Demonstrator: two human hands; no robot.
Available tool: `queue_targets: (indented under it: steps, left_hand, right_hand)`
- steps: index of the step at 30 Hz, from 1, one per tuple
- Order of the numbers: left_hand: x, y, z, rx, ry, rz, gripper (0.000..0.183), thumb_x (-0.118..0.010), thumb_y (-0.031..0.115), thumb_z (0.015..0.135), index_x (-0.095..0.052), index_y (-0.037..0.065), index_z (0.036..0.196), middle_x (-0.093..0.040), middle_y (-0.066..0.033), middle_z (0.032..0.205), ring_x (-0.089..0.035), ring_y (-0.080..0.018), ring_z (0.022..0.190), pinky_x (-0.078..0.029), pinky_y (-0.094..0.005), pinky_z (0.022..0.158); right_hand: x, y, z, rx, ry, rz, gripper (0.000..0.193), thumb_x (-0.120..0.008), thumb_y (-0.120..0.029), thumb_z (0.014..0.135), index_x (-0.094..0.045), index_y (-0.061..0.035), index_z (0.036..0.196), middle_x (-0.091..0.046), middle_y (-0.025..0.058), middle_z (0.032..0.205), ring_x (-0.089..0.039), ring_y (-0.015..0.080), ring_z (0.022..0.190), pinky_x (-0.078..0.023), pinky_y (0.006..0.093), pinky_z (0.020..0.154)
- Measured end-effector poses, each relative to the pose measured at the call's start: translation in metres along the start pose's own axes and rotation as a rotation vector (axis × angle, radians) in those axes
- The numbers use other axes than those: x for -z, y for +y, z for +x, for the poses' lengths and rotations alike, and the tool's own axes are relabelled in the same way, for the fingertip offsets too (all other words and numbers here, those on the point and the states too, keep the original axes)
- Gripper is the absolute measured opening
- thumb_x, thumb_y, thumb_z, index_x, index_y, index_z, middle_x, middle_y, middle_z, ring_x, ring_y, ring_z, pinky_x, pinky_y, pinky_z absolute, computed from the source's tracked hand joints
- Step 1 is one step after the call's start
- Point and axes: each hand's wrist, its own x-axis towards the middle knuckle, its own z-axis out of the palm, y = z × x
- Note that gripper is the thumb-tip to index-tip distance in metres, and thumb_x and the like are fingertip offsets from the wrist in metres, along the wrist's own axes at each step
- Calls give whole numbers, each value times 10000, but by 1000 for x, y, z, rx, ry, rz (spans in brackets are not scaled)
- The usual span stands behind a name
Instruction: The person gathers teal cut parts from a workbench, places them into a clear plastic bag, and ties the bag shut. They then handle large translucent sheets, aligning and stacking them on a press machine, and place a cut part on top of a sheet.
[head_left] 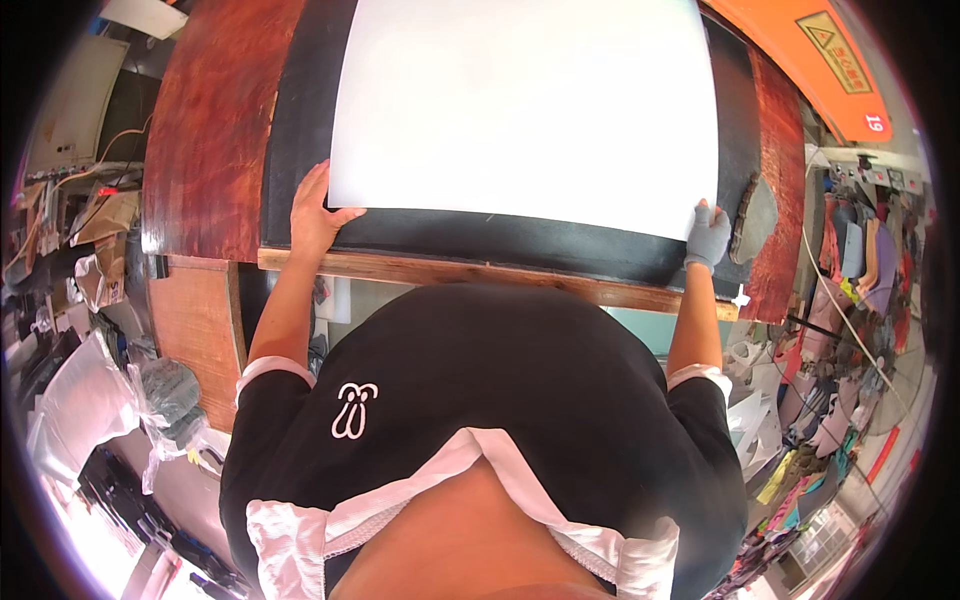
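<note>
White sheet [525,105]: large, flat, plain white, lying on the black mat, its near edge running from the left hand across to the right hand; the far edge runs out of view at the top
Left hand [315,215]: bare, fingers stretched nearly flat and together along the sheet's near left corner, thumb spread out under the edge; it presses or steadies rather than grips, and I cannot tell whether the fingertips are under the sheet or on it
Right hand [708,238]: in a grey glove, fingers curled at the near right corner of the sheet, seemingly pinching the edge, though how tightly is not clear
Black mat [300,120]: dark surface under the sheet, showing as a border on the left, near and right sides
Wooden table [205,130]: reddish-brown top carrying the mat, with a pale wooden front edge just beyond the person's black shirt
Grey tool [757,215]: dark, rounded object lying on the mat just beside the gloved hand
Risk, skew: the two hands hold differently, so an uneven pull would likely swing the sheet crooked on the mat
Risk, crease: a flat palm pushing while the other corner is pinched could buckle or kink the sheet between them
Risk, snag: the right corner sits near the grey tool, and a sideways slide could catch or knock it
Risk, marks: a bare hand on white material may leave smudges
</note>
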Motion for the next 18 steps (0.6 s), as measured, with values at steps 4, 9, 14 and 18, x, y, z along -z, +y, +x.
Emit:
queue_targets:
  steps: [4,9,14,18]
  left_hand:
    - [-2,-5,1,9,39,28,755,-780,308,562,-501,55,1216,-492,-137,1243,-443,-290,1156,-355,-372,987]
    - [-5,-16,4,-115,69,77,723,-770,313,582,-511,58,1206,-500,-159,1221,-437,-310,1144,-356,-392,971]
    - [-6,-16,1,-94,51,47,704,-740,345,642,-484,36,1221,-477,-163,1242,-415,-308,1164,-328,-389,992]
    - [-5,-8,2,-43,2,156,805,-759,370,601,-437,44,1263,-456,-165,1258,-397,-309,1180,-304,-400,1004]
  right_hand:
    - [3,-3,-6,38,-9,-50,516,-580,-474,773,-565,-5,988,-567,217,970,-550,363,904,-429,444,793]
    - [6,-4,-7,62,-47,-24,530,-563,-477,777,-559,2,1003,-562,223,992,-538,368,947,-422,438,811]
    - [6,-6,-11,80,-29,-28,540,-534,-467,790,-552,9,1046,-560,210,1031,-536,360,969,-418,432,824]
    - [6,-5,-15,113,-3,-35,539,-524,-459,794,-543,-9,1090,-555,211,1056,-540,365,977,-422,436,831]
